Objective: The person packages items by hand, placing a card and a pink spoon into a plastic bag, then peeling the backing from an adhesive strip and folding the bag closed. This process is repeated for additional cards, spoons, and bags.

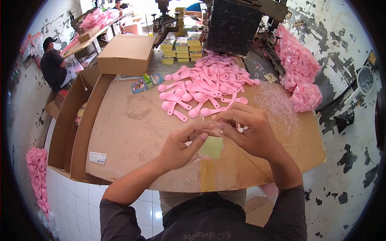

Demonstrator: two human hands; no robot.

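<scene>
My left hand [183, 145] and my right hand [248, 130] meet over the front middle of the cardboard-covered table. Fingers and thumbs of both hands are pinched close together on thin clear plastic, which is hard to see between them. Just below the fingertips shows a pale yellow-green square card [212, 148], its upper edge partly hidden by the hands. Beyond my fingers spreads a heap of pink plastic measuring spoons [213, 82], the nearest ones right by my right fingertips.
Clear plastic strips [277, 104] lie tangled at the right. A closed carton [126, 54] and stacked cards [181, 50] stand at the back, near a black machine box [232, 26]. Bags of pink spoons [295, 58] line the right. A person [54, 66] sits at far left.
</scene>
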